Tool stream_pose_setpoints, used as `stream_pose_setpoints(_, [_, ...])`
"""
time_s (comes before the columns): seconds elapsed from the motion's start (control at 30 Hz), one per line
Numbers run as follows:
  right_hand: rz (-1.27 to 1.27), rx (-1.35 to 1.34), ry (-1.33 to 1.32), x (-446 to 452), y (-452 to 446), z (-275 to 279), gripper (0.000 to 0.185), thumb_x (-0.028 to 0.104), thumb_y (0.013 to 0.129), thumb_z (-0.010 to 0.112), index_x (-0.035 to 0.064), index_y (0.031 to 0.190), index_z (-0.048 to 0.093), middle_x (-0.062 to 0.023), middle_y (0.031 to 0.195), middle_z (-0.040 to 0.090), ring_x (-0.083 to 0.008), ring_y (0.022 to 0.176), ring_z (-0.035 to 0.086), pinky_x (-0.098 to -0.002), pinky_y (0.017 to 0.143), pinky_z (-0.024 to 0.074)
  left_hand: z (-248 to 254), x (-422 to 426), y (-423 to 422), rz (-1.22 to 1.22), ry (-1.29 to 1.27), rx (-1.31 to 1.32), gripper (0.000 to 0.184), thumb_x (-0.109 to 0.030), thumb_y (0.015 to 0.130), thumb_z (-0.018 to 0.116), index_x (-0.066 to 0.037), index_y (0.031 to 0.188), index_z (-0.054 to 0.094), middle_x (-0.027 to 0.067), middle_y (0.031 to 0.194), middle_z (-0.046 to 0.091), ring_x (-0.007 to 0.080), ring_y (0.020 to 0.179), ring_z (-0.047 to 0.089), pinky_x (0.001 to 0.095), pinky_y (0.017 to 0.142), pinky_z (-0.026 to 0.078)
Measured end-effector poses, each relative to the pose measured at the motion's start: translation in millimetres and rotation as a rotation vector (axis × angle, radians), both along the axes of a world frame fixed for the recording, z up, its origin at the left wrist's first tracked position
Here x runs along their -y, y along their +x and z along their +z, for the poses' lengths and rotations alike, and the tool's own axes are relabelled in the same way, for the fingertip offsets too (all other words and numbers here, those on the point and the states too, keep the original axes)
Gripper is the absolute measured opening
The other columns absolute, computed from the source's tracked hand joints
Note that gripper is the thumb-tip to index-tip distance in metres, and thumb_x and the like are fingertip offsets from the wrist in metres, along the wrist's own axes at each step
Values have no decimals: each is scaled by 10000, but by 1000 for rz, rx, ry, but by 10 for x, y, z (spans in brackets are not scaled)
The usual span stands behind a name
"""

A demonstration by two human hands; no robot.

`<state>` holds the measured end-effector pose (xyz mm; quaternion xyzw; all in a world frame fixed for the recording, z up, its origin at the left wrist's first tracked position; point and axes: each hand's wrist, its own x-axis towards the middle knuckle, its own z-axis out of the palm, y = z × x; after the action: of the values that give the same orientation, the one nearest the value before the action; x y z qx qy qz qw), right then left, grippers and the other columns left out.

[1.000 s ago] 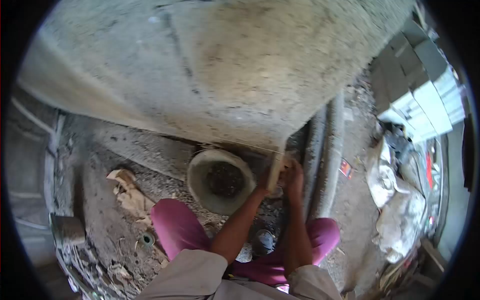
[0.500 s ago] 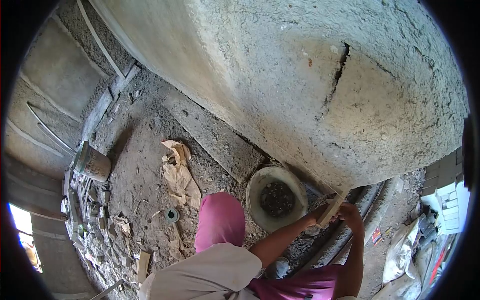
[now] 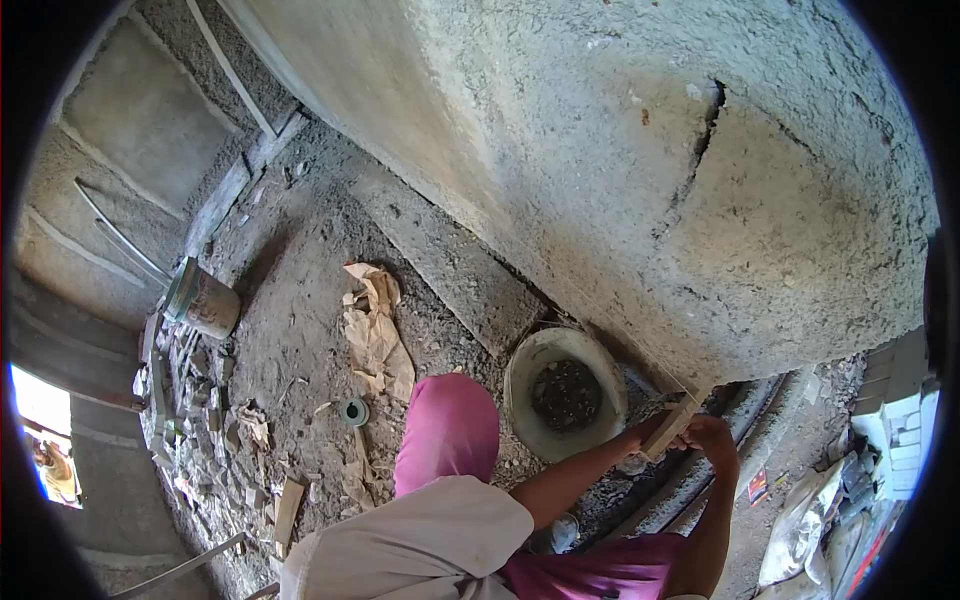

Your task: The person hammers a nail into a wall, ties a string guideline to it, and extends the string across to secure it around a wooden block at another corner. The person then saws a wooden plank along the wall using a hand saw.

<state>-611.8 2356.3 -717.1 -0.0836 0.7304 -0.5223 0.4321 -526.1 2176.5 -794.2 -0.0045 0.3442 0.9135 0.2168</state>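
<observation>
A short wooden block stands at a slant against the foot of the rough wall, with a thin string running to its top along the wall. My left hand is closed around the block's lower left side. My right hand is at the block's right side, its fingers bent and pressed together. What those right fingers pinch is hidden or too small to make out. Just left of my hands sits a round bucket with dark rubble in it.
The plastered wall has a dark crack. Torn brown paper and a small green ring-shaped thing lie on the dirt floor. Another bucket is tipped at left near broken rubble. Pipes and white sacks lie at right.
The whole view has shifted slightly, so the scene sits a little farther right. Both hands stay at the wooden block. A person now shows in the opening at far left.
</observation>
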Motion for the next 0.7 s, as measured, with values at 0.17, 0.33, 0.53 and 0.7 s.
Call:
stream_pose_setpoints(0.17, [64, -50, 27, -15, 3, -34, 168, 78, 825, 704, 14, 980, 692, -34, 884, 687, -141, 780, 651, -264, 701, 536, 125, -73, 27, 67, 13, 92, 320, -242, 931, 638, -54, 1179, 565, 59, 1017, 633, 168, 877, 686, 265, 718, 574])
stream_pose_setpoints(0.33, [115, -458, 112, -38, 103, -168, 88, 16, 826, 688, 12, 913, 689, -60, 835, 687, -161, 749, 638, -301, 682, 520, -203, -194, -27, 135, 135, 27, 381, -364, 960, 568, -64, 1194, 543, 72, 1045, 617, 200, 937, 678, 310, 734, 586])
stream_pose_setpoints(0.53, [80, -546, 219, -265, -71, -110, 85, 94, 868, 666, 18, 900, 687, -87, 868, 686, -178, 759, 637, -344, 684, 520, -51, -33, 84, 46, 321, 171, 456, -404, 977, 530, -56, 1271, 521, 104, 1068, 620, 211, 932, 682, 352, 758, 586])
stream_pose_setpoints(0.7, [-530, -452, -78, -547, -132, -1, 179, 204, 930, 639, 27, 957, 644, -71, 817, 658, -140, 703, 589, -291, 567, 470, -237, 33, -10, -32, 141, 43, 457, -353, 972, 576, -55, 1309, 498, 85, 1047, 616, 179, 866, 663, 353, 764, 584])
